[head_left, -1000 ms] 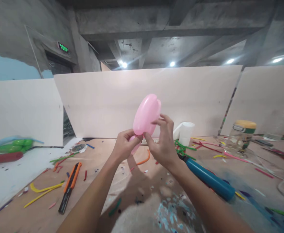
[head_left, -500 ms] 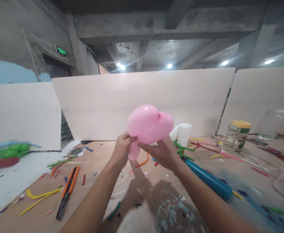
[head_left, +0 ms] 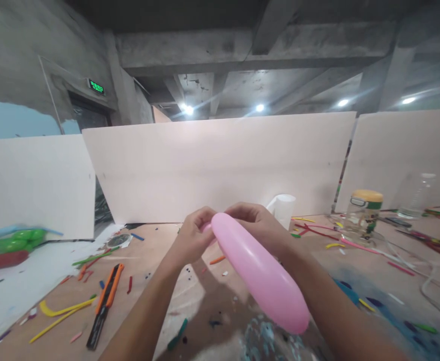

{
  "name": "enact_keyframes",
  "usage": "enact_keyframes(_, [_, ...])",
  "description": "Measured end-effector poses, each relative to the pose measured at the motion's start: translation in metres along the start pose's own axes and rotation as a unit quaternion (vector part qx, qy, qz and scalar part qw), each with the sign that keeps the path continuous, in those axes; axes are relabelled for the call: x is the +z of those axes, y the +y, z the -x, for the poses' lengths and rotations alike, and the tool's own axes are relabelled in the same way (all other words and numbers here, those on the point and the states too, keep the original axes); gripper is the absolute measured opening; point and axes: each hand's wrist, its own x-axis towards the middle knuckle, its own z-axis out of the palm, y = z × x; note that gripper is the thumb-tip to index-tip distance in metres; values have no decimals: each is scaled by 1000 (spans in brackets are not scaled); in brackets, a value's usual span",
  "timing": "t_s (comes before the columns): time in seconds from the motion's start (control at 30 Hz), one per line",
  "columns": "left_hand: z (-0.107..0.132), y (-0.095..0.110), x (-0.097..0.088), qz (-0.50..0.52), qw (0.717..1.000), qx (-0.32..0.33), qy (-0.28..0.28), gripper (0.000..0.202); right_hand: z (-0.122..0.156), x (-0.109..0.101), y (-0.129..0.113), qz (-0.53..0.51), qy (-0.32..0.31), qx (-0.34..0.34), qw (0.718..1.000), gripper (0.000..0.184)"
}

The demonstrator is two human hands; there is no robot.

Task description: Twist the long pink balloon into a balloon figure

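A long pink balloon (head_left: 261, 273) slants from between my hands down toward me on the right, its rounded end over my right forearm. My left hand (head_left: 196, 235) is closed on the balloon's far end, where a small bit of pink shows by the fingertips. Behind the balloon, my right hand (head_left: 255, 220) curls its fingers at the same end; the balloon hides part of them. Both hands are raised above the table, close together.
An orange and black utility knife (head_left: 106, 306) lies at left among balloon scraps. Green and red balloons (head_left: 24, 241) rest far left. A white paper roll (head_left: 285, 210) and a yellow-lidded bottle (head_left: 363, 215) stand at right. White boards (head_left: 220, 165) close off the back.
The pink balloon has turned, and a long section now points toward me at lower right instead of a rounded cluster facing up. My right hand has rolled over, knuckles up.
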Motion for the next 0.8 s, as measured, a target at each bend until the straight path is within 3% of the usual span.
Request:
enact_keyframes(0.23, [-1,-3,3,-37,999,-6,-22,9,-2,2,2,52,-28,29,998,24])
enact_keyframes(0.5, [0,1,6,95,990,-79,-66,21,0,-2,2,27,-33,84,996,21])
enact_keyframes(0.8, [0,3,12,100,994,-42,-19,12,0,11,-3,119,54,30,991,2])
